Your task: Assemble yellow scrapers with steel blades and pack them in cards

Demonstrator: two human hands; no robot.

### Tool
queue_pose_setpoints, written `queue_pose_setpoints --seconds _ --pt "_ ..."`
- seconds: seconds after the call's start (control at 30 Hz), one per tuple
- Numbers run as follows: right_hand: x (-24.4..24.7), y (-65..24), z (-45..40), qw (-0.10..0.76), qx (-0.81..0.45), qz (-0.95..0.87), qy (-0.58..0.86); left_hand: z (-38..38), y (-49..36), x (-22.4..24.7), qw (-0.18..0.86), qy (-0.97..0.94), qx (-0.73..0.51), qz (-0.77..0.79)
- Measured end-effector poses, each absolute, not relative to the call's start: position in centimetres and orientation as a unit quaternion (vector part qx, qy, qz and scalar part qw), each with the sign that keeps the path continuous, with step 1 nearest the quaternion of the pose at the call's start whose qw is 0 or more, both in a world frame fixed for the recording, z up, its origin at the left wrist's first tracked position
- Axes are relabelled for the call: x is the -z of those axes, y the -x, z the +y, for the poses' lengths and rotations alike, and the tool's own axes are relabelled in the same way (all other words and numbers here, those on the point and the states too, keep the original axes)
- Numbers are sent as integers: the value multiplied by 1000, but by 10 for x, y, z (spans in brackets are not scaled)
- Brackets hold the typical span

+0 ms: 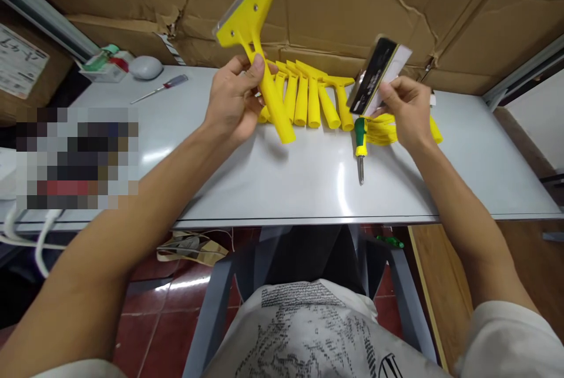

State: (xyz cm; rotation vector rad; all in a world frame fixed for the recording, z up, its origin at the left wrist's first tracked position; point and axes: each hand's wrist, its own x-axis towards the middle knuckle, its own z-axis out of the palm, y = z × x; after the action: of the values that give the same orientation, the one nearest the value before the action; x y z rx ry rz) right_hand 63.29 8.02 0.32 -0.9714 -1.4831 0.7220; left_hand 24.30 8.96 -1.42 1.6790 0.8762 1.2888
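My left hand (233, 93) is closed around the handle of a yellow scraper (277, 110), raised above the table with its wide bladed head tilted up to the left. Two screws show on that head. Between the thumb and fingers of my right hand (409, 110) is a flat black-and-white printed packet (374, 79), also held above the table. Behind and between the hands lies a row of several yellow scrapers (314, 101). Below the packet rests a green-and-yellow screwdriver (361, 138), its tip toward me. More yellow pieces (381, 131) lie partly hidden behind my right hand.
On the white table (264, 190), a grey computer mouse (146, 67), a clear-handled screwdriver (161, 89) and a small box (106, 66) lie at the back left. Cardboard (335, 10) stands along the back edge. White cables (46, 237) hang at the left. The near left is pixelated.
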Motion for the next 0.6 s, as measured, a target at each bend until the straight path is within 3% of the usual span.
queue_pose_setpoints --seconds 0.1,0.23,0.6 --pt "-4 -601 54 508 -424 -635 399 90 -246 19 425 -643 -521 368" --pt "-4 -580 29 465 -461 -647 391 85 -254 22 404 -601 -545 421" --pt "-9 -571 12 497 -487 -612 376 84 -251 34 350 -674 -510 403"
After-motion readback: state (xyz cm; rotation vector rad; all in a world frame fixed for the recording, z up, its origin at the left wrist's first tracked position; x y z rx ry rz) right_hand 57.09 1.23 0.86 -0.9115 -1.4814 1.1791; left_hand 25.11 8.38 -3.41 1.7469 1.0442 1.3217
